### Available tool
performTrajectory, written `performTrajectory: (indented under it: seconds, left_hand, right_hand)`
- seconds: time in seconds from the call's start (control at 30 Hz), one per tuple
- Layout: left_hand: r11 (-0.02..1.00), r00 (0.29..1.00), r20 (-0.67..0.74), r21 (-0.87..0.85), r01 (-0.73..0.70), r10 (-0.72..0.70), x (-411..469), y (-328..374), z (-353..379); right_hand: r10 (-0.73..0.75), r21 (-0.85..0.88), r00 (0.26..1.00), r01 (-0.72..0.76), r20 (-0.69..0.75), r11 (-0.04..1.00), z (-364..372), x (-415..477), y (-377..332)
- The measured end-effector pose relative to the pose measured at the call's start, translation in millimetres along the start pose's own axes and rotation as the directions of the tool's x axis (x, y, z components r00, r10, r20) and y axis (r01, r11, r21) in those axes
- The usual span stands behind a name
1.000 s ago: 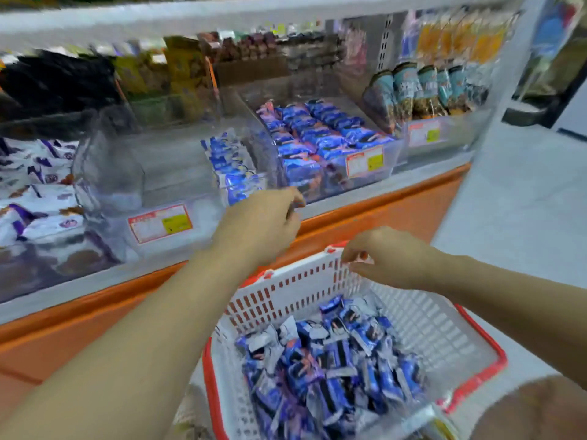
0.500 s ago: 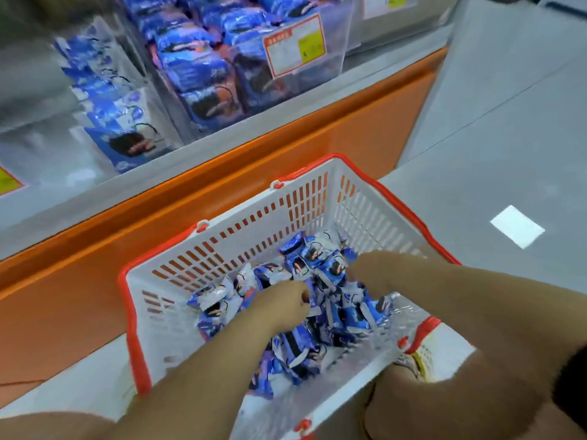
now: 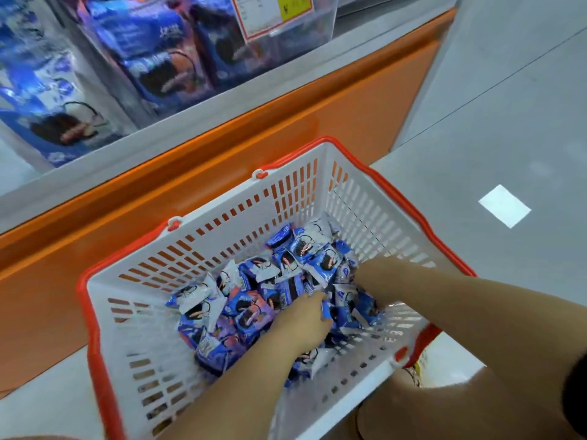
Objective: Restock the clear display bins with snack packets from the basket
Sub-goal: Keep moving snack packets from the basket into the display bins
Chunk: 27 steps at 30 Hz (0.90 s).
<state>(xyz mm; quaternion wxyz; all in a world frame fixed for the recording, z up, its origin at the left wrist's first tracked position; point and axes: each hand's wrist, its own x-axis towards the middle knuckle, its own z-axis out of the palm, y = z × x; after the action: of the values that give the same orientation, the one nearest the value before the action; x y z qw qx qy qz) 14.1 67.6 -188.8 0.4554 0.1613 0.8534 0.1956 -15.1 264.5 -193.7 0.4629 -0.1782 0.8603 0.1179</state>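
While the person is crouching over it, the white basket with the red rim is sitting on the pale floor, just in front of the orange base of the shelving. Blue and white snack packets are lying in a loose heap across its bottom, crowding toward the far right corner. The left hand is reaching in from the near side, knuckles up, with its fingers bending down into the middle of the heap and touching the packets; whether they are closing around one is something I cannot tell. The right hand is coming in over the right rim and is lying against the packets at that side, its fingers hidden among them, so its grip cannot be told either. A bare knee is showing below the near right corner of the basket. Above the orange base a grey ledge is running across the view, and the clear display bins are standing on it, blurred, with stocked packets of the same blue showing through their walls. A red-bordered price label with a yellow patch is hanging on the front of one bin. Well off to the right, a bright patch of light is falling on the floor.
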Motion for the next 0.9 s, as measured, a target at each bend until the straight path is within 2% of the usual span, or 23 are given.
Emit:
performTrajectory:
  seconds: [0.07, 0.13, 0.23, 0.3, 0.37, 0.43, 0.53, 0.6, 0.7, 0.8, 0.9]
  left_hand:
    - [1.000, 1.000, 0.016, -0.005, -0.005, 0.005, -4.4, 0.8, -4.3]
    - [0.999, 1.000, 0.001, -0.044, -0.018, 0.018, -11.4, 5.9, -12.7]
    - [0.982, 0.993, -0.112, -0.180, -0.053, 0.033, -27.0, 19.5, -37.6]
    - [0.949, 0.979, -0.204, -0.309, -0.059, -0.005, -41.0, 29.2, -61.8]
    - [0.886, 0.958, -0.284, -0.453, -0.100, -0.037, -62.5, 37.1, -87.4]
    - [0.785, 0.937, -0.346, -0.594, -0.177, -0.051, -91.2, 43.5, -110.3]
    - [0.657, 0.888, -0.459, -0.671, -0.344, -0.004, -140.2, 50.6, -142.3]
    - [0.651, 0.815, -0.577, -0.602, -0.462, 0.046, -170.9, 51.5, -163.5]
    - [0.771, 0.663, -0.737, -0.344, -0.536, 0.132, -212.6, 50.6, -192.2]
    - [0.885, 0.510, -0.833, -0.055, -0.462, 0.214, -247.5, 45.9, -218.9]
    - [0.931, 0.401, -0.891, 0.062, -0.360, 0.214, -276.7, 30.8, -246.8]
  right_hand:
    - [-0.009, 0.019, 1.000, 0.009, -0.002, 1.000, -11.5, -10.8, 2.0]
    - [-0.018, 0.129, 0.999, 0.022, -0.032, 0.991, -31.2, -25.9, 4.8]
    - [-0.055, 0.317, 0.992, 0.088, -0.111, 0.944, -70.3, -58.0, 6.4]
    - [-0.061, 0.455, 0.983, 0.135, -0.174, 0.880, -94.6, -82.5, 5.3]
    - [-0.048, 0.561, 0.965, 0.189, -0.257, 0.806, -115.0, -110.8, 0.1]
    - [-0.014, 0.595, 0.922, 0.261, -0.386, 0.760, -133.4, -138.6, -7.0]
    - [0.086, 0.567, 0.803, 0.336, -0.590, 0.752, -162.9, -180.5, -24.4]
    - [0.122, 0.538, 0.711, 0.396, -0.692, 0.744, -181.9, -204.3, -38.5]
    - [0.151, 0.492, 0.583, 0.486, -0.798, 0.722, -207.2, -227.0, -61.3]
    - [0.189, 0.431, 0.425, 0.599, -0.885, 0.675, -235.1, -232.7, -86.4]
    - [0.140, 0.340, 0.335, 0.666, -0.932, 0.664, -265.1, -228.1, -108.6]
